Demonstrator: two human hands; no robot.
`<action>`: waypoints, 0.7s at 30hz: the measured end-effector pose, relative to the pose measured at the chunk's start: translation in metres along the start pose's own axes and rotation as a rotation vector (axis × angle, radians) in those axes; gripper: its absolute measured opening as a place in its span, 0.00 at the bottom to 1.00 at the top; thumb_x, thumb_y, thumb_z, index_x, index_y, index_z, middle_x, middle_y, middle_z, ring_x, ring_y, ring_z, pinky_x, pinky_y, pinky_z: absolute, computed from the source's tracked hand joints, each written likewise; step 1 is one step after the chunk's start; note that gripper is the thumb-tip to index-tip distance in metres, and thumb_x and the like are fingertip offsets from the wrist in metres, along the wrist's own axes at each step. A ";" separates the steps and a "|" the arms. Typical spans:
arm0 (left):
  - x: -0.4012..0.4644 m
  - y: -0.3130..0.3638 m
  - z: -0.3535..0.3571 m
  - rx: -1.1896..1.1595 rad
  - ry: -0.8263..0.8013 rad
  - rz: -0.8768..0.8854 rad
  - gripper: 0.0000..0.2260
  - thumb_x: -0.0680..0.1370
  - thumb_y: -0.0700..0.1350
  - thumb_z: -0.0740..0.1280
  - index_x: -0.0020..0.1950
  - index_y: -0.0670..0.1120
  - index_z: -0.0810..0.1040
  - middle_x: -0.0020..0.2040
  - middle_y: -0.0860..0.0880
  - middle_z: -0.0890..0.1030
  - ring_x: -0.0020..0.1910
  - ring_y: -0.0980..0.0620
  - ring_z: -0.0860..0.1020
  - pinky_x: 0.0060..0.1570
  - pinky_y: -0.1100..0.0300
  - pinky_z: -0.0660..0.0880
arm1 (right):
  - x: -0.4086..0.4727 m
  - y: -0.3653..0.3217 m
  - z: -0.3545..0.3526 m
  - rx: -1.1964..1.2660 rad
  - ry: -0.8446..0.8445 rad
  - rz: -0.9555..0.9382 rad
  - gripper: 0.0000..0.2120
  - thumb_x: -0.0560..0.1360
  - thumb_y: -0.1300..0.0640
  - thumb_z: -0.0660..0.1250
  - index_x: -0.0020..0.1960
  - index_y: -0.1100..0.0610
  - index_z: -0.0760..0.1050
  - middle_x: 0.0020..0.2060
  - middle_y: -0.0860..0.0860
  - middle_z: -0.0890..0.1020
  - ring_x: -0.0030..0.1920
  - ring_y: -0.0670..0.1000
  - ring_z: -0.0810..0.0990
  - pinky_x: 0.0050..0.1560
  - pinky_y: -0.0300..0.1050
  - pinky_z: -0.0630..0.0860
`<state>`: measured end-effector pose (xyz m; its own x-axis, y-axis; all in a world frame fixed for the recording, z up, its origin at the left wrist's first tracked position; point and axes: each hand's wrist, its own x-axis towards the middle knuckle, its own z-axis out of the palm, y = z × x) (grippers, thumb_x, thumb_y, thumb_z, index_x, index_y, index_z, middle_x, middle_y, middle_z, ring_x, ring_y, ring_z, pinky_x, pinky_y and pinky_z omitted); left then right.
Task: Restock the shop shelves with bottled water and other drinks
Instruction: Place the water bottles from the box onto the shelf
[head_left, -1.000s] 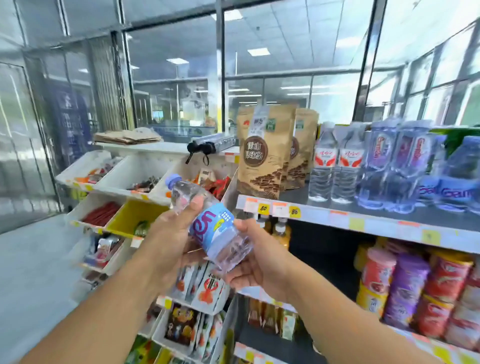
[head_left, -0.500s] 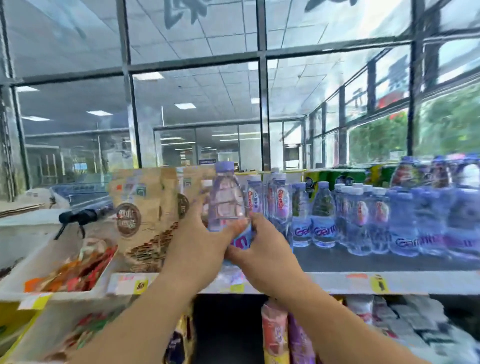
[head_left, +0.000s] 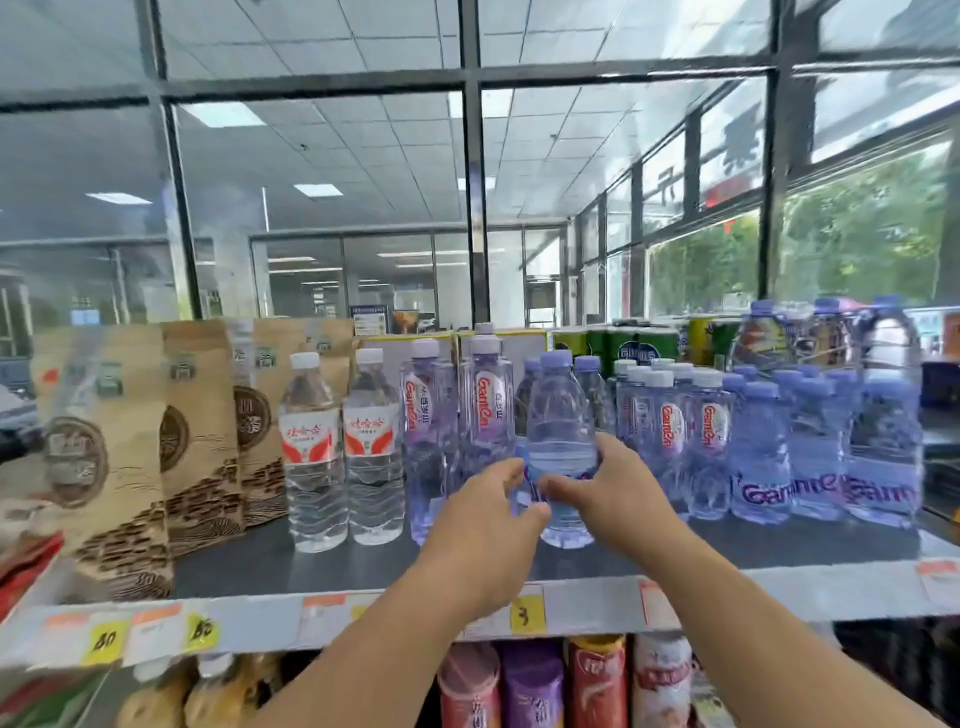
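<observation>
Head view: right hand (head_left: 618, 499) grip curled round lower body of clear purple-capped plastic water bottle (head_left: 561, 447), upright on dark shelf (head_left: 311, 564). Left hand (head_left: 488, 525) fingers loosely bent, touching bottle's left side. Same-brand bottles (head_left: 711, 441) right, red-labelled bottles (head_left: 337, 447) left.

Dark-framed glass walls (head_left: 470, 208), tiled ceiling (head_left: 363, 47) with light panels (head_left: 318, 190).
</observation>
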<state>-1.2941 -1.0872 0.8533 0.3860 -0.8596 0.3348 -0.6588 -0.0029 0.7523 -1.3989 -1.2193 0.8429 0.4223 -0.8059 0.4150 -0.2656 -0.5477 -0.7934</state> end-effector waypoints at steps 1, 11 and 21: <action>0.004 -0.003 0.004 0.013 -0.005 -0.006 0.26 0.80 0.49 0.65 0.77 0.52 0.62 0.75 0.56 0.66 0.72 0.55 0.67 0.71 0.56 0.64 | 0.004 0.004 0.002 -0.007 -0.009 0.013 0.17 0.69 0.51 0.78 0.54 0.48 0.76 0.45 0.46 0.85 0.45 0.49 0.83 0.53 0.54 0.80; 0.013 -0.019 0.015 0.065 -0.023 -0.054 0.26 0.81 0.48 0.64 0.77 0.52 0.61 0.75 0.57 0.66 0.72 0.56 0.67 0.71 0.56 0.64 | 0.024 0.022 0.017 -0.059 -0.106 0.061 0.20 0.76 0.45 0.73 0.63 0.50 0.70 0.53 0.47 0.82 0.52 0.50 0.80 0.52 0.49 0.75; -0.005 -0.025 -0.006 0.042 0.014 -0.023 0.24 0.80 0.49 0.64 0.76 0.51 0.64 0.74 0.57 0.69 0.70 0.58 0.69 0.69 0.59 0.65 | 0.011 0.015 0.030 -0.090 0.022 0.130 0.32 0.74 0.40 0.71 0.71 0.53 0.65 0.63 0.51 0.77 0.60 0.56 0.78 0.56 0.54 0.76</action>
<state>-1.2757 -1.0801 0.8364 0.4102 -0.8517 0.3260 -0.6763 -0.0443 0.7353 -1.3718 -1.2293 0.8225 0.3606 -0.8756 0.3213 -0.3936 -0.4551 -0.7987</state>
